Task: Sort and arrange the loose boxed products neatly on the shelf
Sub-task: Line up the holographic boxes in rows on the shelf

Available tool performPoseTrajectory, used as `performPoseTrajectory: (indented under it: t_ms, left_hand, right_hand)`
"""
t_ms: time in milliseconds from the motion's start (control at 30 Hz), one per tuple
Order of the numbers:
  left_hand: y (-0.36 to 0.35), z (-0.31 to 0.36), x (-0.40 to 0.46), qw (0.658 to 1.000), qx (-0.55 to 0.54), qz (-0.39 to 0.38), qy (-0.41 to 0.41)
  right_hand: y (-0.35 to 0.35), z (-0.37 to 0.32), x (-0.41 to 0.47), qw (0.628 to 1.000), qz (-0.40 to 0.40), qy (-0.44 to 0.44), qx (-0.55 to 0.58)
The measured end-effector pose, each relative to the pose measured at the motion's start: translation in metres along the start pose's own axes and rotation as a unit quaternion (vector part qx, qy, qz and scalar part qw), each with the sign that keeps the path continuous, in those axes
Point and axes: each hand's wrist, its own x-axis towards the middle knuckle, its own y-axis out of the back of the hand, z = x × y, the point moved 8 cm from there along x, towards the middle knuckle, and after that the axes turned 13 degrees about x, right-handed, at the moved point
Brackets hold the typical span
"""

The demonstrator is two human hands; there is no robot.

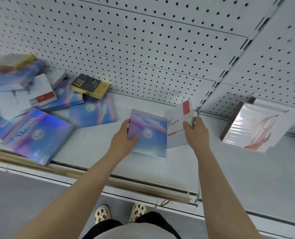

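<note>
On the shelf [98, 144], the left hand [124, 135] grips one blue SYRINX box [150, 135], the right hand [195, 131] one upright white box [177, 125], beside a loose pile [39, 104] holding at least four more SYRINX boxes.

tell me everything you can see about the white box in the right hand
The white box is a flat, card-like carton with a red-orange panel at its top corner, red Chinese print on its face and a small red label lower down. It stands upright on the shelf, slightly tilted, near the wire divider. The right hand grips its right edge, thumb on the front. Its left edge meets the holographic SYRINX box held by the left hand.
</note>
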Motion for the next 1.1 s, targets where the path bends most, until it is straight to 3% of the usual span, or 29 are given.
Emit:
performPoseTrajectory:
  t_ms: [133,433,667,1100]
  left_hand:
    - [-0.005,-0.006,-0.001,0.987,-0.135,-0.027,0.086]
    - [0.014,-0.019,-0.025,0.935,-0.345,-0.039,0.079]
    - [0.029,-0.019,-0.045,0.949,-0.305,-0.076,0.002]
    - [-0.048,0.039,-0.137,0.951,-0.211,-0.204,-0.092]
  right_hand:
    - [0.004,0.006,-0.001,0.998,0.003,-0.025,0.053]
    - [0.029,0.024,-0.063,0.973,0.102,-0.062,0.196]
    - [0.047,0.046,-0.168,0.93,0.221,-0.064,0.286]
    - [0.106,0.163,-0.346,0.781,0.412,-0.152,0.443]
